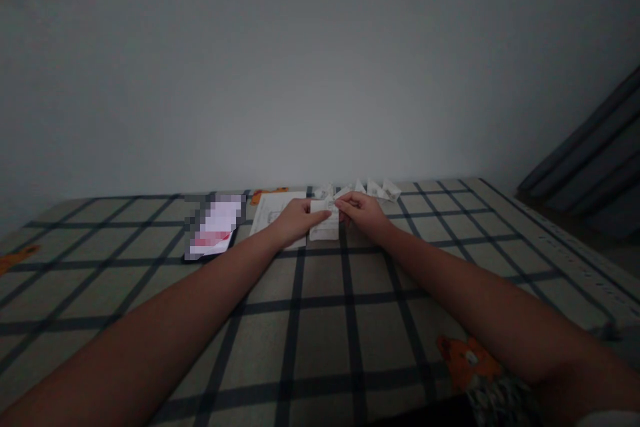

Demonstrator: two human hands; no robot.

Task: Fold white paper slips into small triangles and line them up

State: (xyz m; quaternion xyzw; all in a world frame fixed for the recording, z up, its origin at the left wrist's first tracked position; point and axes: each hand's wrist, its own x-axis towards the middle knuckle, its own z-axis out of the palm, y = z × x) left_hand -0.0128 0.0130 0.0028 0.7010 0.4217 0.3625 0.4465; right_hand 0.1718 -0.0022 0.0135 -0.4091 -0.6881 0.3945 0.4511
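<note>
Between my two hands is a small piece of printed white paper [324,229], partly folded at its top. My left hand [298,221] pinches its left side, thumb lying across the front. On the upper right, the fingertips of my right hand [361,211] are closed on the paper's folded part. Several folded paper pieces [376,189] with pointed tops stand in a row just behind my right hand. Flat under and beside my left hand lies a printed sheet [267,211]. My fingers hide some of the folds.
A phone [215,227] with a lit, blurred screen rests left of the sheet. Everything is on a checked cloth [320,327] with orange animal prints. A pale wall [310,67] rises behind, and a dark curtain [595,153] hangs at the right.
</note>
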